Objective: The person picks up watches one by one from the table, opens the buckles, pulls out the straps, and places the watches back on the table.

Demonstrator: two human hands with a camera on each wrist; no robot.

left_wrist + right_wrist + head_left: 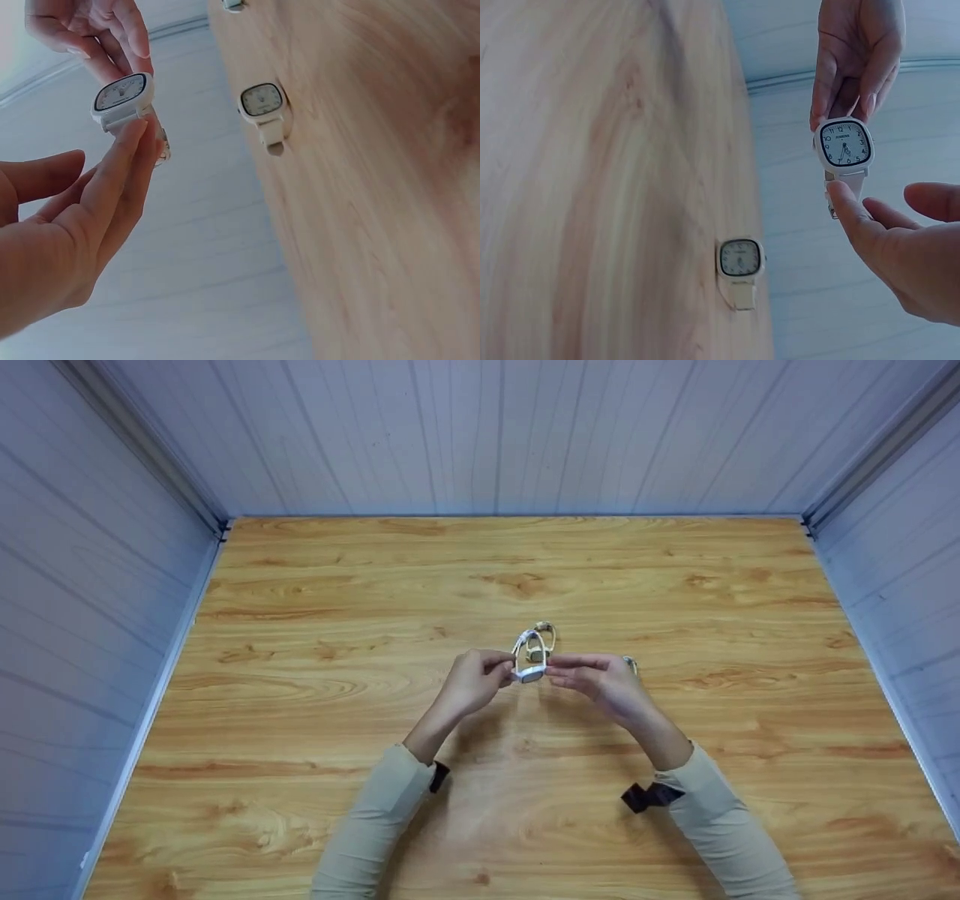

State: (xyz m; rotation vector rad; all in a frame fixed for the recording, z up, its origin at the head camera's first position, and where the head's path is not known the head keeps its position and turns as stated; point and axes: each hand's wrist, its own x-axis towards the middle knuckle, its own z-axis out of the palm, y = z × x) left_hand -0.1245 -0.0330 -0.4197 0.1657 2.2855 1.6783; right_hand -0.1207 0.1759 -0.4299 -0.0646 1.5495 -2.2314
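Between my hands a white wristwatch (531, 675) is held above the table, its dial facing me and its strap forming a loop. My left hand (472, 682) touches the watch's left side with straight fingers; in the left wrist view its thumb (52, 176) stands away from the case. From the other side my right hand (600, 682) presses its straight fingertips to the watch; its thumb (934, 199) is apart in the right wrist view. Just behind, a second wristwatch (538, 655) with a cream strap stands on the table.
A third watch (630, 663) lies by my right hand, mostly hidden behind it. The wood-grain tabletop (337, 697) is enclosed by a back wall (495, 442) and pale panels at left (75, 547) and right (900, 547).
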